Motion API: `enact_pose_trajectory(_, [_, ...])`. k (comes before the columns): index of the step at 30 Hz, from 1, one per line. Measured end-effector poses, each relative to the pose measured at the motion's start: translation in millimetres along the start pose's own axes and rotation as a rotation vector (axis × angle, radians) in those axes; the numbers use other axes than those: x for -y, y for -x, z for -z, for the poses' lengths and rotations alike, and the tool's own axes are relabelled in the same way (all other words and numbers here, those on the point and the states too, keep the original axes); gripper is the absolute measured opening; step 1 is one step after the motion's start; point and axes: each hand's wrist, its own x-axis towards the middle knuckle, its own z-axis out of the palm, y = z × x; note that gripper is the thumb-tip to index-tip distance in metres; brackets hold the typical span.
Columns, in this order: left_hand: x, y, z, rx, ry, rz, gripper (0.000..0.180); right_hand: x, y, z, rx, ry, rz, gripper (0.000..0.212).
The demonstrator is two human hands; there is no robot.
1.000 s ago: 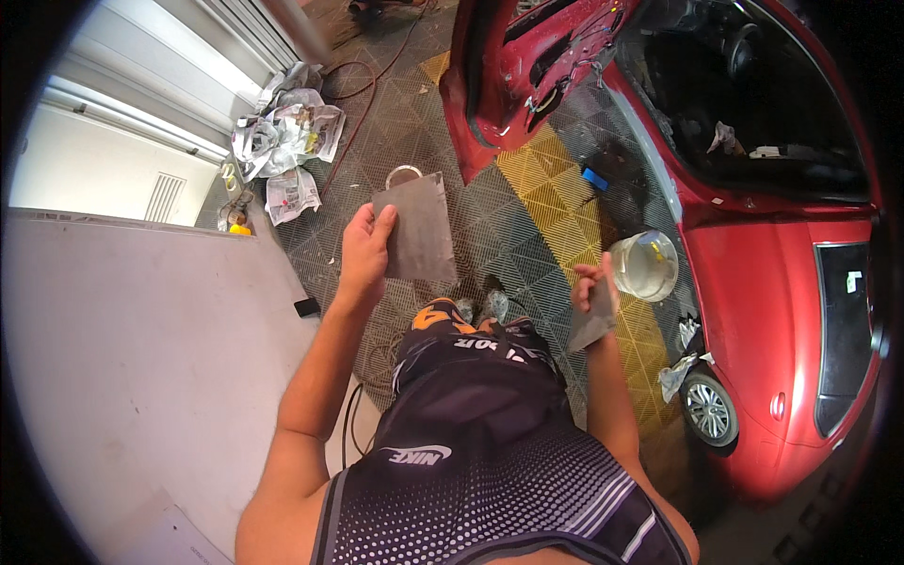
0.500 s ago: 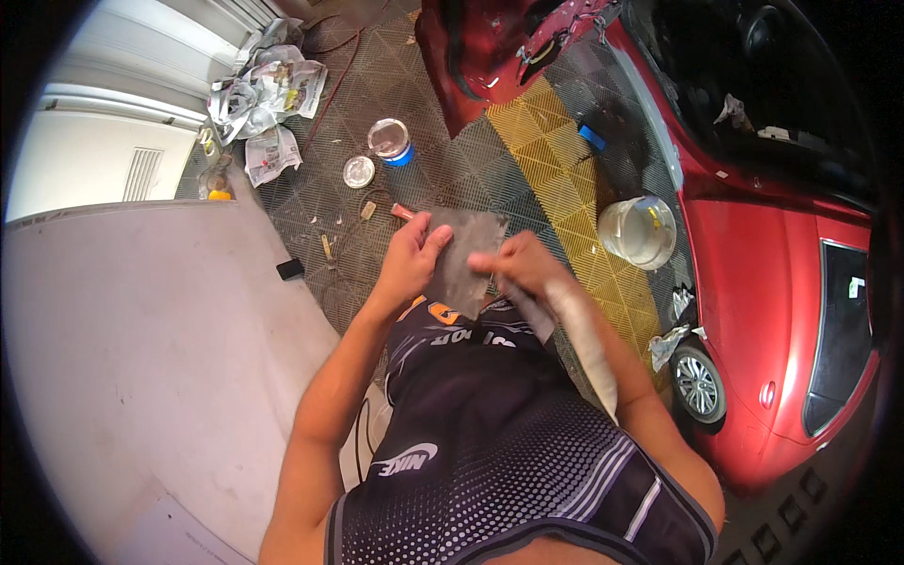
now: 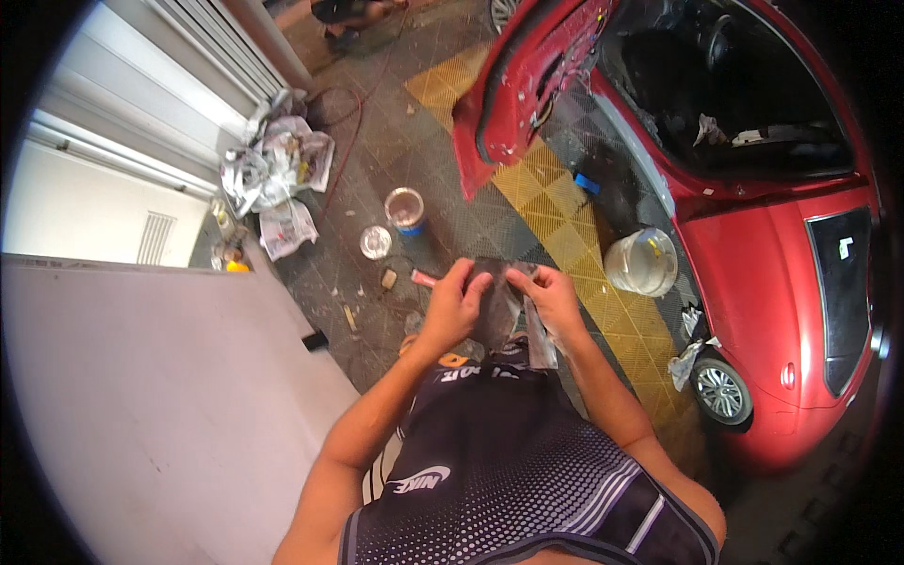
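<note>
My left hand [image 3: 455,309] pinches the left edge of a dark grey sheet of sandpaper [image 3: 493,315] between thumb and fingers. My right hand [image 3: 553,299] is closed on the sheet's upper right part, its thumb close to the left one. Below the right hand hangs a paler grey strip [image 3: 540,345], which looks like a folded flap or second piece of the paper. Both hands are held in front of my dark shirt, above the floor. A red-ended tool [image 3: 424,279] shows just past my left fingers; its kind is unclear.
To the left lies a large pale panel [image 3: 169,377]. Beyond my hands stand an open can [image 3: 405,209] and its round lid [image 3: 375,242], with crumpled newspaper [image 3: 287,179] farther left. At right are a clear bucket [image 3: 640,264] and a red car [image 3: 753,273] with its door [image 3: 476,141] open.
The view has shifted, and things ahead appear lower. My right hand has come up to the sheet's upper edge near my left hand. A person's legs now show at the far top.
</note>
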Motion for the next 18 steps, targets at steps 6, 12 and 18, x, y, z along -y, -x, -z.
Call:
enact_pose_trajectory(6, [-5, -23, 53, -0.077, 0.121, -0.066, 0.022, -12, 38, -35, 0.152, 0.143, 0.050, 0.031])
enact_pose_trajectory(12, [-29, -37, 94, 0.028, 0.056, -0.181, 0.017, -37, 76, -26, -0.159, -0.158, 0.054, 0.046])
enact_pose_trajectory(18, [-30, -14, 46, 0.277, 0.038, -0.249, 0.025, -5, 63, -25, -0.314, -0.432, 0.146, 0.042])
